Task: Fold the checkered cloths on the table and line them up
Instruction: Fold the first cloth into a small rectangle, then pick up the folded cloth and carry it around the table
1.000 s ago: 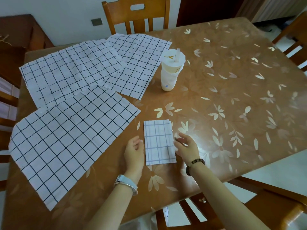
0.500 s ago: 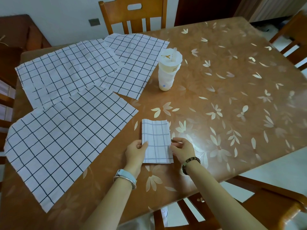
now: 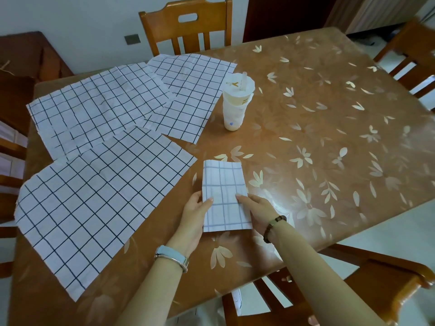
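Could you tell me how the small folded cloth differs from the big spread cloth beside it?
The small folded white checkered cloth is a narrow layered rectangle; the large spread white checkered cloth lies open. The folded one's lines look faint, the spread one's bold black. The left hand and right hand hold only the folded one. Both are checked.

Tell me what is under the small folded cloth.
The folded cloth lies on the table. The left hand pinches its left edge, thumb on top; the other fingers are hidden, likely underneath. Anything else beneath is covered.
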Demonstrator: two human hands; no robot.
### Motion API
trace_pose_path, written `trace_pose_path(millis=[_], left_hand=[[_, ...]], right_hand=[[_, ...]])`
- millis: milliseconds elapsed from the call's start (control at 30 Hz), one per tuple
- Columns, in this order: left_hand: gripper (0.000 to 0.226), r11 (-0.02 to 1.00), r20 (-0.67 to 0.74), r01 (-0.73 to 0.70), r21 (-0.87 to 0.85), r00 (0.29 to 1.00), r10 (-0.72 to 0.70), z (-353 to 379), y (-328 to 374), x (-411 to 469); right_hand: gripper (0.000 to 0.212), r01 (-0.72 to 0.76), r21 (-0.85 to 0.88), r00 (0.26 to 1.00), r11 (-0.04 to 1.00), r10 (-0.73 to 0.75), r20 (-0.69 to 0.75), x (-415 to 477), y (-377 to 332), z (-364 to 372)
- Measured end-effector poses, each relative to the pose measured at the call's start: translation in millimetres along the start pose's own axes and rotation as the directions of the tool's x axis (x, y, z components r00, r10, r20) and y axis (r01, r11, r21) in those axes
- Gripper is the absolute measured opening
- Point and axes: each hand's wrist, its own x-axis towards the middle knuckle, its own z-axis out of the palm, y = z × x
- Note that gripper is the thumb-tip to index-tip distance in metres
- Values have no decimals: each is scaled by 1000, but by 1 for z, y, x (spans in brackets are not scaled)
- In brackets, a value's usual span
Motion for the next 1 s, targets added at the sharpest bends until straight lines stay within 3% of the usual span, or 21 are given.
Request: trace_pose_path(millis=[100,267,433,533,800,1000], left_hand=[[25,999,40,-34,28,999,33,-6,4,-10],[15,992,27,-94,83,995,92,-20,13,-24],[27,976,27,-152,155,988,149,-38,26,-37],[22,959,57,-193,207,981,185,-48,33,-45],[13,873,206,-353,335,932,298,-51,51,-73],[7,812,388,-462,356,864,322,-19,57,-106]], right_hand=[[13,35,47,998,998,-37,51,-13,-6,3],[20,199,-53,980,978,-199,13,-34,-6,12],[26,307,-136,948,942,-315,-42,-67,-5,26],[29,341,-138,930,930,-355,-94,-88,-1,33],[15,407,-96,873,908,-418,-252,-144,8,37],[25,427,-38,835,903,-410,-368,-202,17,13]])
